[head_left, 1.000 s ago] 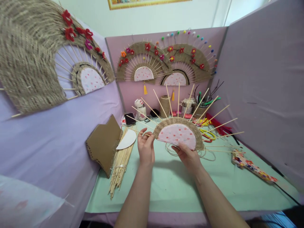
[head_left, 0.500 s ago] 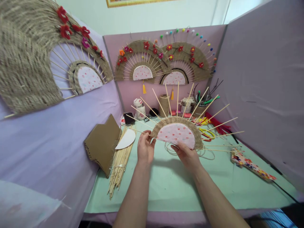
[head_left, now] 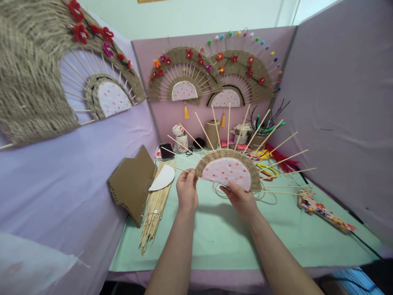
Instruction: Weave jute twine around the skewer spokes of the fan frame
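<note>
A half-round woven fan (head_left: 229, 170), with a pink spotted centre, a twine rim and thin sticks fanning outward, is held above the table, its flat edge tilted down to the right. My left hand (head_left: 186, 190) is closed at the fan's left end, fingers pinching by the rim and the lowest stick. My right hand (head_left: 242, 200) grips the lower edge near the right, thumb on the pink face, other fingers hidden behind. A loose coil of twine (head_left: 268, 198) shows below and behind the fan.
Left of my hands lie a bundle of sticks (head_left: 153, 217), a white half-round piece (head_left: 162, 178) and cardboard (head_left: 132, 180). A flower-patterned glue gun (head_left: 325, 211) with a cord is at right. Behind stand a twine spool (head_left: 212, 135) and scissors (head_left: 268, 171). Finished fans (head_left: 184, 65) hang on the panels.
My left fingers have closed in on the fan's left end, where they were more spread. The fan and right hand stay nearly in place; the view has shifted slightly.
</note>
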Tool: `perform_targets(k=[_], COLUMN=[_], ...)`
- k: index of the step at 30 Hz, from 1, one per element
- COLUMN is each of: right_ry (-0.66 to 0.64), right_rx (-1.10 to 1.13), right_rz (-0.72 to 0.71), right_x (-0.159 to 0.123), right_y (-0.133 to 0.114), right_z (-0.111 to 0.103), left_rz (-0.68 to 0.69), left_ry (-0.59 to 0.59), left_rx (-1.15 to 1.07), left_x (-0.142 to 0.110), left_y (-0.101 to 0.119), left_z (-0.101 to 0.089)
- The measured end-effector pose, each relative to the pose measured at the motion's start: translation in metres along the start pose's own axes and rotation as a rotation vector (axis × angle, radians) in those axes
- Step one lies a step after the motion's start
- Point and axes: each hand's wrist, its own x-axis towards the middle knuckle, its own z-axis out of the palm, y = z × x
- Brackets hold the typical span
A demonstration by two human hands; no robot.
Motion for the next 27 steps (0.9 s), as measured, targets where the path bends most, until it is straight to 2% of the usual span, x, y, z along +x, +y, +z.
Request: perform_targets(k=[3, 9, 14, 22, 27], right_ry=[0.018, 0.016, 0.025, 0.004, -0.002], right_rx=[0.004, 0.002, 0.019, 0.018, 0.004], right_rz=[-0.009, -0.029, -0.018, -0.012, -0.010], right_x=[0.000, 0.000, 0.000, -0.001, -0.001], right_y=[0.000, -0.002, -0.001, -0.001, 0.001], right_z=[0.000, 0.002, 0.001, 0.001, 0.001], left_rz=[0.017, -0.075, -0.070, -0.183, -0.204], left_ry=[0.013, -0.055, -0.027, -0.138, -0.127], left_rx=[0.025, -0.028, -0.054, -0.140, -0.185], left_x=[0.000, -0.004, -0.002, 0.002, 0.000], left_y=[-0.001, 0.005, 0.005, 0.007, 0.010], left_z=[0.000, -0.001, -0.003, -0.005, -0.003])
